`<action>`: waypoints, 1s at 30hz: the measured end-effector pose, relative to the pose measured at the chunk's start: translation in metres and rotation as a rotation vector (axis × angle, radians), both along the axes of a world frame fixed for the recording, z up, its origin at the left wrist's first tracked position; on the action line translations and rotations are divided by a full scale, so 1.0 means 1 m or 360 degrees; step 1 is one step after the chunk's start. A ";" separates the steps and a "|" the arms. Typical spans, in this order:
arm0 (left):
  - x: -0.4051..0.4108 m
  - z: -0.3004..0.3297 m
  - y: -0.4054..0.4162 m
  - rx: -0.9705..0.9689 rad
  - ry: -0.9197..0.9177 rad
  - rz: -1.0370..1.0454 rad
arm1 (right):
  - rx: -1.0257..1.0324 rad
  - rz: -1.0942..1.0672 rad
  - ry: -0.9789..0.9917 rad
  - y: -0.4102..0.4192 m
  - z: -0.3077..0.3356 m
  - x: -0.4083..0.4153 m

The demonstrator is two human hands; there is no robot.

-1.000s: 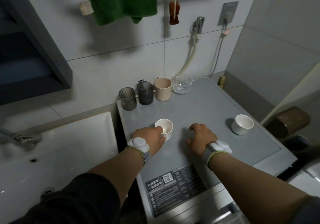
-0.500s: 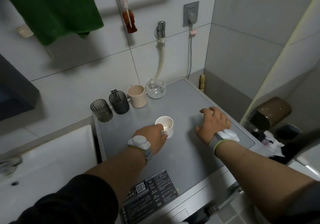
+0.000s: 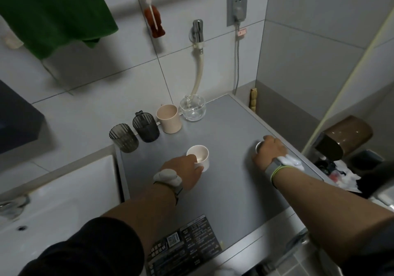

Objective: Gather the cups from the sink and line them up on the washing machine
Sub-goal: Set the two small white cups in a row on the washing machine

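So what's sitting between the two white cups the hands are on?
Nothing: in the head view, only bare grey washing machine top lies between the left hand's white cup and the right hand's cup.

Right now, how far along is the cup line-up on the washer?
Done: ribbed grey tumbler, dark ribbed tumbler, beige plastic mug and clear glass cup stand in a back row on the grey washing machine top. In hand: left hand grips a small white cup; right hand covers another. Left: adding both to the row.

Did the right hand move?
Yes. The right hand went right, away from the middle white cup, and now covers the other white cup near the washer's right edge.
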State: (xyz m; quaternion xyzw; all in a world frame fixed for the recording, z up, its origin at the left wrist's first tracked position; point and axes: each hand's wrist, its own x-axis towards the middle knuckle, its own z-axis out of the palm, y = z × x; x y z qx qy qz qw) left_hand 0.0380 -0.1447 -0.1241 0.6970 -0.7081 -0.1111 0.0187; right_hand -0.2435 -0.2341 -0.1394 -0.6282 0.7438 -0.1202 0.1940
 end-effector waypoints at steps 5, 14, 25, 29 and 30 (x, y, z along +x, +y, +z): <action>0.022 -0.006 -0.001 0.0059 0.0077 0.0200 | -0.0129 0.0248 -0.0261 0.001 0.002 0.044; 0.088 -0.013 0.017 0.0041 0.0182 0.0595 | -0.0076 0.0764 -0.0464 0.001 0.005 0.163; 0.155 -0.013 0.035 -0.0209 0.0141 0.0803 | -0.0092 0.1017 -0.0312 0.005 -0.001 0.264; 0.169 -0.015 0.037 -0.0250 0.0064 0.0812 | -0.0115 0.1054 -0.0319 0.002 -0.002 0.283; 0.170 -0.015 0.037 -0.0246 0.0053 0.0811 | -0.0116 0.1053 -0.0326 0.002 -0.002 0.284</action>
